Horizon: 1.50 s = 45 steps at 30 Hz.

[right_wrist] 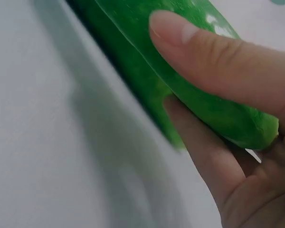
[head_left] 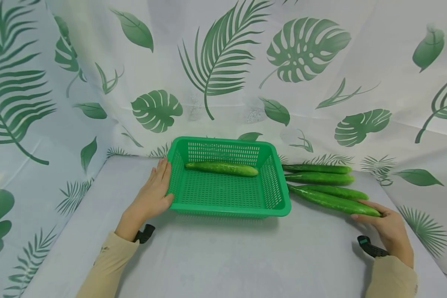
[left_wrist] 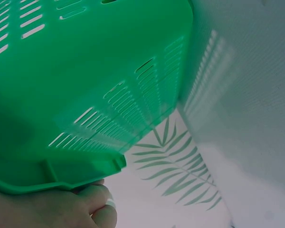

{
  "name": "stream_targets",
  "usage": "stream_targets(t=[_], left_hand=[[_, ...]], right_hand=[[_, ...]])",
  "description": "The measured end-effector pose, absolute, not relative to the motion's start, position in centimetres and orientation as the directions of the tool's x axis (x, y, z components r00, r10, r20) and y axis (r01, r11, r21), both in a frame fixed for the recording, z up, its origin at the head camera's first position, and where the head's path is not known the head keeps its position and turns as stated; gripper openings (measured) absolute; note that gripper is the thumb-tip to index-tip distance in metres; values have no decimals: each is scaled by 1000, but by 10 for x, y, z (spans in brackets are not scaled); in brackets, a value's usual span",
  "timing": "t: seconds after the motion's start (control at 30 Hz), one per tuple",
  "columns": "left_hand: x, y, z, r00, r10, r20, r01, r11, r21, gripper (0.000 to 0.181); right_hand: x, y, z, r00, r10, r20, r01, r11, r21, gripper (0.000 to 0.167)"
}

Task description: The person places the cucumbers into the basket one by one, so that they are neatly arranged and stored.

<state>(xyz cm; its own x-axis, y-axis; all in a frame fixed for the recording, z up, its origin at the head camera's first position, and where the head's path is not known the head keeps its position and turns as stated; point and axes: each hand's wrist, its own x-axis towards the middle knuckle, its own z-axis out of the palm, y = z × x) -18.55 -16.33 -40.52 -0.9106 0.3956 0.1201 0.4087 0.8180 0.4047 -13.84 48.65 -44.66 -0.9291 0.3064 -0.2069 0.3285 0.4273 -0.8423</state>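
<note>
Touching the left side of a green basket (head_left: 231,212), left hand (head_left: 150,196) has fingers straight and together, thumb apart. Basket sits on pale table (head_left: 231,256), inner cucumber (head_left: 221,168) lying along its back. Right of basket, three loose cucumbers (head_left: 322,178) lie near each other; front cucumber (head_left: 333,201), beside them, is clamped near its right end between thumb and fingers of right hand (head_left: 392,231).

Left forearm (head_left: 106,267), beige-sleeved, slants up from the bottom edge; the left hand (head_left: 154,192) lies long and flat, fingers (head_left: 161,174) straight and close together, thumb (head_left: 166,200) out to the side; across to the right forearm (head_left: 392,277), sleeved to match and standing steeper; the right hand (head_left: 391,231) angles inward, thumb (right_wrist: 213,61) above, fingers (right_wrist: 199,142) below, pinching!
</note>
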Motion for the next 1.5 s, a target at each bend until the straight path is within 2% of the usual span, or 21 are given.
stream_targets(t=[0.13,0.2,0.4,0.63,0.93,1.27,1.5], left_hand=[[-186,-163,-406,-910,395,125,411,818,403,82],[-186,-163,-406,-910,396,125,411,817,403,83],[-187,-162,-407,-911,395,121,408,816,409,84],[-188,-162,-407,-909,396,131,414,814,408,84],[-187,-162,-405,-909,393,135,413,813,410,83],[-187,-163,-407,-908,396,133,415,815,405,84],[-187,-164,-408,-907,397,138,417,811,409,85]], right_hand=[[-137,485,-435,-922,345,-175,284,295,-912,66],[-138,482,-426,-915,371,-162,243,183,-953,65],[-148,470,-391,-902,418,-107,137,42,-990,66],[-165,455,-346,-902,430,-33,87,107,-990,67],[-186,414,-298,-942,333,44,-32,41,-999,62],[-219,352,-275,-957,256,134,-110,106,-988,64],[-242,303,-275,-970,174,169,-140,162,-977,63]])
